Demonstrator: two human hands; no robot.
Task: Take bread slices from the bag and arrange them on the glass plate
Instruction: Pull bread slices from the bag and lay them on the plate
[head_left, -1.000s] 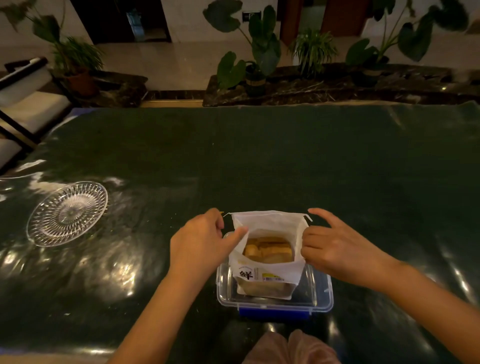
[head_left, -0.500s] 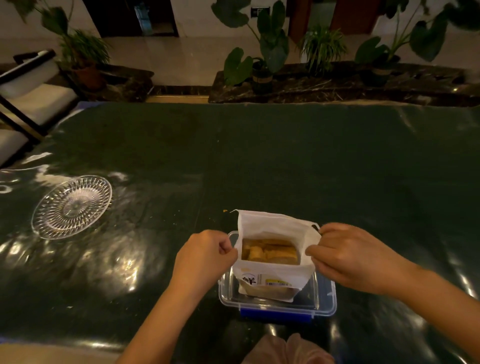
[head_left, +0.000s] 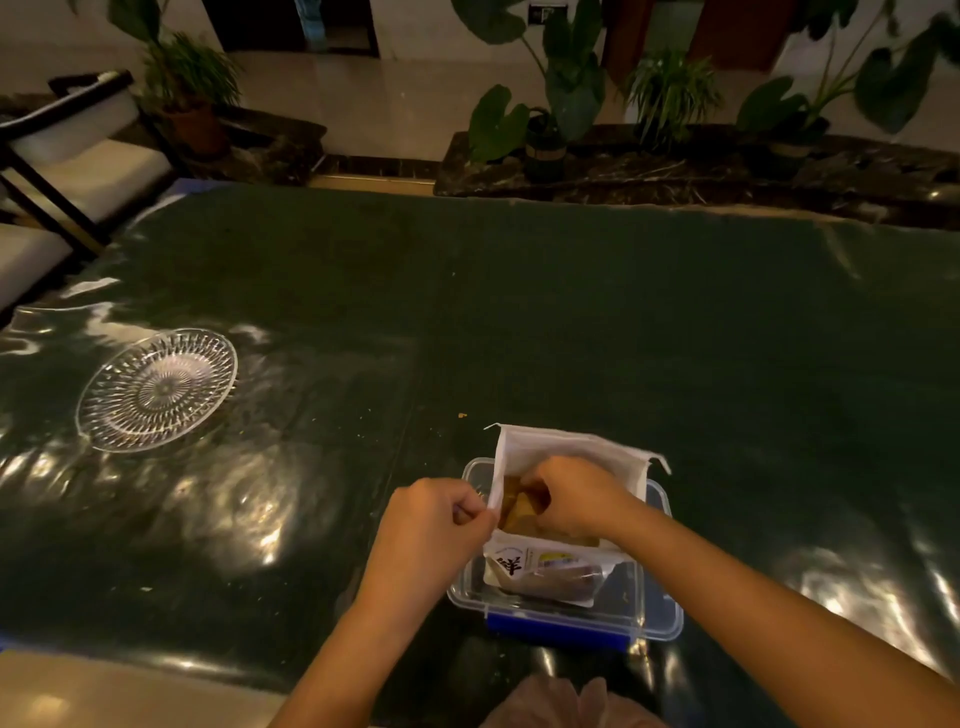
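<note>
A white bread bag (head_left: 566, 449) stands open inside a clear plastic box (head_left: 649, 618) with a blue clasp, near the table's front edge. Brown bread slices (head_left: 514, 512) show in its mouth. My left hand (head_left: 431, 525) pinches the bag's left rim. My right hand (head_left: 574, 499) reaches into the bag's mouth, fingers curled around the slices; whether it grips one is hidden. The glass plate (head_left: 156, 389), ribbed and bare, sits far to the left on the table.
The table (head_left: 571, 322) is covered with a dark green glossy sheet. A few crumbs (head_left: 461, 415) lie behind the bag. Chairs (head_left: 78, 171) stand beyond the left corner, potted plants (head_left: 545, 119) beyond the far edge.
My right hand has let go of the bag's right rim and gone into its mouth onto the bread. My left hand still holds the left rim.
</note>
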